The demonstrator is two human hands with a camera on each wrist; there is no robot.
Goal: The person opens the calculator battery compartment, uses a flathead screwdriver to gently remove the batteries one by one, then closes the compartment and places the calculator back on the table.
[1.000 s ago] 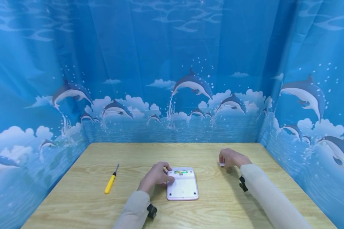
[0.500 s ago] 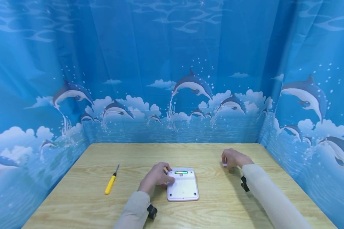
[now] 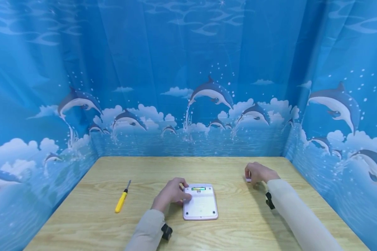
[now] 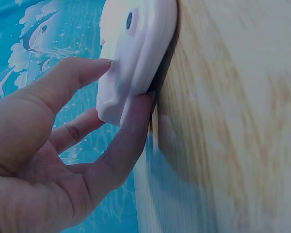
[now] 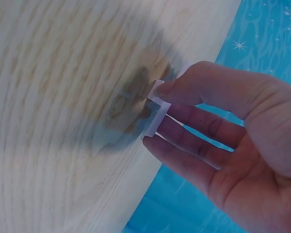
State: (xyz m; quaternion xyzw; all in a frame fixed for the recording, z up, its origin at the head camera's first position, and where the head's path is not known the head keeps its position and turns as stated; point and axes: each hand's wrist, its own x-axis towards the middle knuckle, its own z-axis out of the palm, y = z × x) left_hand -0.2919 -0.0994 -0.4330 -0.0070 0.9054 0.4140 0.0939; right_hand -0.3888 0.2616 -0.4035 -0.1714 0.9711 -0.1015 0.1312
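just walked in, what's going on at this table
A person's left hand holds the left edge of a white, squarish plastic device; a shiny yellow-green cylinder, probably a battery, shows near its far edge. Off to the right, the right hand pinches a small white plastic piece; whether it touches the pale wooden table is unclear. A yellow-handled metal screwdriver lies to the left, untouched.

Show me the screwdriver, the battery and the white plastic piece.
Screwdriver (image 3: 122,199), head view: yellow handle.
Battery (image 3: 198,189), head view: middle of its side.
White plastic piece (image 5: 158,120), right wrist view: longer strip.
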